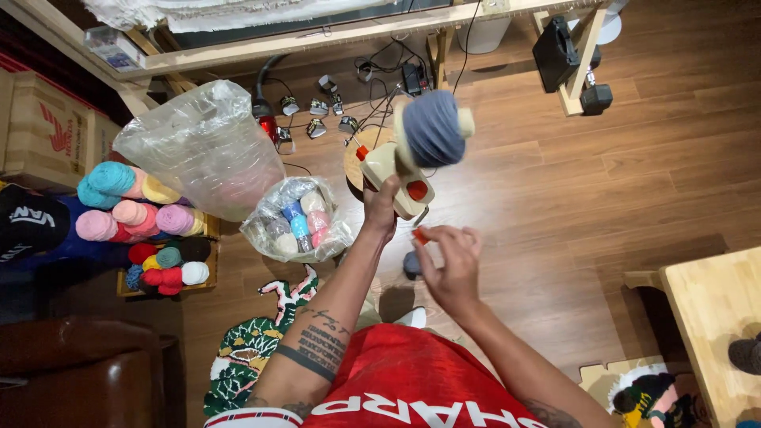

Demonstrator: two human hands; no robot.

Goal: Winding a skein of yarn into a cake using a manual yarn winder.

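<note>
Closest to you is your red shirt, and from it both forearms reach out over the wooden floor. Your right hand sits nearer, its fingers curled and pinched on a small orange-red handle, which blurs at the fingertips. A little farther out, your left hand is closed around the base of a cream yarn winder and holds it up off the floor. The winder has an orange-red round patch on its side, and a ball of blue-grey yarn sits wound on its top, above and just right of your left hand. Down by your left elbow lies a tufted rug piece in green, white and red. Beyond that, left of your left hand, a clear plastic bag of small yarn cones rests on the floor, and a larger, mostly empty clear bag stands beside it. Farther left, a heap of pink, teal, yellow and red yarn balls fills a low crate. At the right edge is the corner of a pale wooden table. Farthest off, cables and small metal fittings lie under a long wooden frame.
</note>
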